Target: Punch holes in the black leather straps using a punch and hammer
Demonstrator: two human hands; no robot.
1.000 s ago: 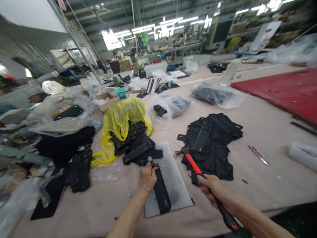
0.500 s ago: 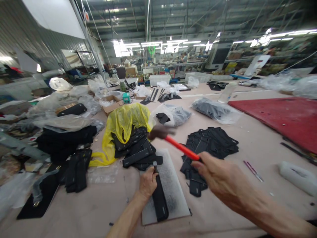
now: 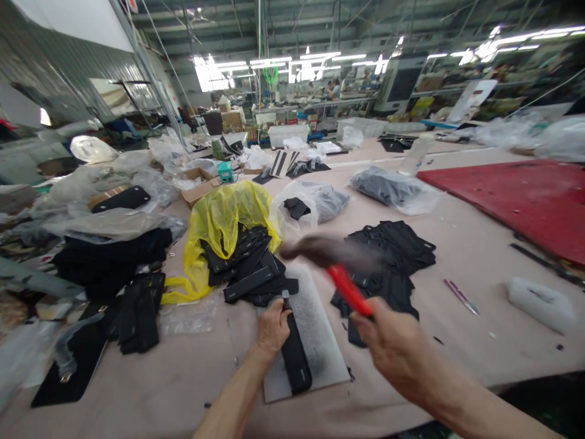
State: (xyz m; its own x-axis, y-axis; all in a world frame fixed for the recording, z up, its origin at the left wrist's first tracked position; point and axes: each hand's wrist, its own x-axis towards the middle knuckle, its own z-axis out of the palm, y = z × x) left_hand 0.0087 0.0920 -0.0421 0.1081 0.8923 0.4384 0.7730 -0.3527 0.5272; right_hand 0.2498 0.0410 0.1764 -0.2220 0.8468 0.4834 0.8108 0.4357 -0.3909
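Observation:
My right hand (image 3: pixel 395 338) grips the red handle of a hammer (image 3: pixel 350 291), raised over the work; its head is smeared by motion. My left hand (image 3: pixel 273 329) is closed around a short metal punch (image 3: pixel 286 296), whose top sticks up above the fingers. The punch's lower end is hidden by the hand. Beneath lies a long black strap-like piece (image 3: pixel 297 360) on a speckled whitish board (image 3: pixel 324 341). Beyond the left hand, more black pieces (image 3: pixel 249 283) spill from a yellow plastic bag (image 3: pixel 228 201). A loose heap of black pieces (image 3: pixel 388 250) sits to the right.
At right are a purple-handled tool (image 3: pixel 461 297), a white foam roll (image 3: pixel 542 305) and a red board (image 3: pixel 516 204). Clear bags of dark pieces (image 3: pixel 388 189) lie farther back. Black panels (image 3: pixel 137 314) and plastic wrap crowd the left side.
The hammer has swung, its head now blurred and the handle more foreshortened. My left hand still holds the punch on the black piece. The whole view has shifted slightly.

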